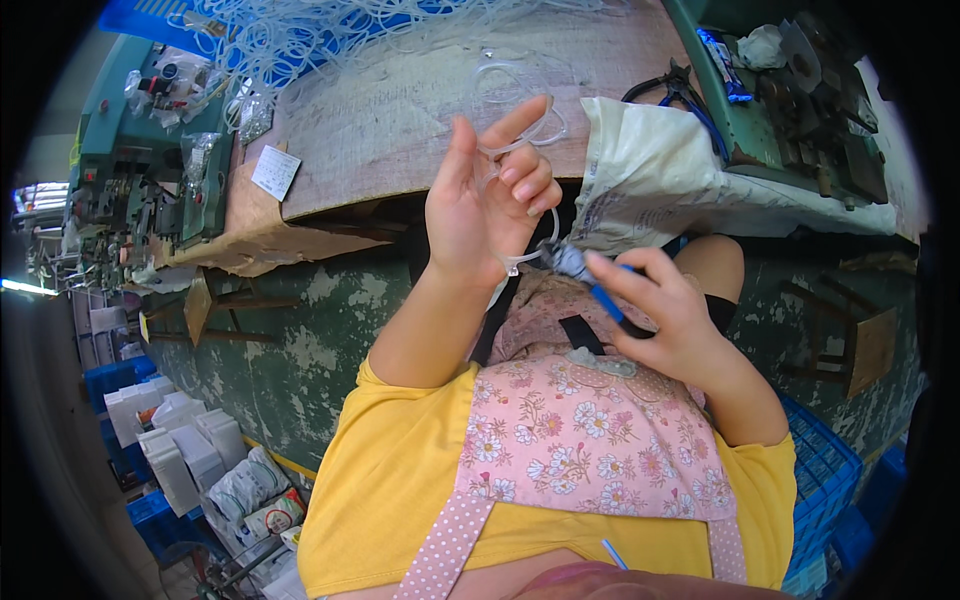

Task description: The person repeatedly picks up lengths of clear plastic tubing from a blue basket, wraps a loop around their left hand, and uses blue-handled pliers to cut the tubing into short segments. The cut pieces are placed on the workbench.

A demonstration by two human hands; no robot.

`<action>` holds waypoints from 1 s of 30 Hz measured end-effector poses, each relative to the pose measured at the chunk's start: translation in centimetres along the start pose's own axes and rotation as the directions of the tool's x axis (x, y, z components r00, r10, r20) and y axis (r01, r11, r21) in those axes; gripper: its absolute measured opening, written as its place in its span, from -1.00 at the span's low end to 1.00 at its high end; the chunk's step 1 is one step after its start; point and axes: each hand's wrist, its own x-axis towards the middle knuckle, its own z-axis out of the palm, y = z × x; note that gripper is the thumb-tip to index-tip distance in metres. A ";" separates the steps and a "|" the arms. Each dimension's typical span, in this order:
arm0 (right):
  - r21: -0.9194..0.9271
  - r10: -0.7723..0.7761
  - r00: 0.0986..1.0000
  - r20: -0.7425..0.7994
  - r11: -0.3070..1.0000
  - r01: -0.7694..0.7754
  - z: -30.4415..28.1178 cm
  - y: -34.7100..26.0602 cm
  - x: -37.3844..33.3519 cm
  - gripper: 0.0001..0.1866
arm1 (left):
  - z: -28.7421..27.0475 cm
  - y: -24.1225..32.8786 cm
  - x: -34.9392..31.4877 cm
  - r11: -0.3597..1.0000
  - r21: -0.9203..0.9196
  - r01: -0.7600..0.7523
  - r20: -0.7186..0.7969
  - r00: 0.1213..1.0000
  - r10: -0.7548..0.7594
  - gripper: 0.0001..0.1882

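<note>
My left hand (490, 205) is raised over the table's front edge, its thumb and index finger stretched out and the other fingers curled round a thin clear plastic tube (556, 222). The tube loops up past the fingers, and a small clear fitting (513, 265) sits on it by the wrist. My right hand (665, 305), lower and to the right, is closed on blue-handled pliers (612, 305). Their jaws are close to the tube beside the fitting; whether they grip it cannot be made out.
A tangled heap of clear tubes (300, 45) spills from a blue tray (140, 20) at the far left of the table (370, 130). A white sack (640, 160) drapes over the right edge, below more pliers (683, 95). Green machines (205, 200) flank the table; wooden stools (868, 350) stand below.
</note>
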 end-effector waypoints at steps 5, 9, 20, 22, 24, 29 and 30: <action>-0.179 -0.127 0.991 -0.038 0.977 0.119 -0.2 -0.3 0.3 -0.25 | -0.2 -0.3 0.1 0.999 0.034 0.012 0.004 1.000 -0.013 -0.32; -0.154 -0.142 0.986 0.084 0.976 0.154 -0.7 -0.4 0.5 -0.24 | -0.9 -0.4 -0.3 0.990 0.038 0.138 0.076 0.987 -0.140 -0.23; 0.932 -0.084 0.956 0.282 -0.214 -0.294 -1.1 -0.2 -0.2 0.01 | -4.8 -3.5 -1.7 -0.180 0.705 -0.686 0.656 0.534 0.534 -0.16; 0.897 0.067 0.997 0.045 0.437 -0.070 -0.4 -0.3 0.3 -0.11 | -4.0 -3.5 -2.0 0.478 0.614 -0.628 0.213 0.715 0.666 -0.24; 0.160 0.029 0.987 -0.156 0.987 -0.004 -0.3 -0.4 0.8 -0.20 | -2.9 -3.1 -2.0 0.754 0.275 -0.597 0.038 0.790 0.612 -0.34; -0.291 -0.106 0.990 -0.090 0.954 0.075 0.9 -1.4 1.0 -0.25 | -0.8 -3.0 -2.1 0.829 0.061 -0.557 -0.045 0.828 0.559 -0.37; -0.288 -0.108 0.990 -0.088 0.954 0.078 0.9 -1.5 0.9 -0.25 | -0.6 -3.1 -2.1 0.824 0.063 -0.563 -0.046 0.823 0.565 -0.38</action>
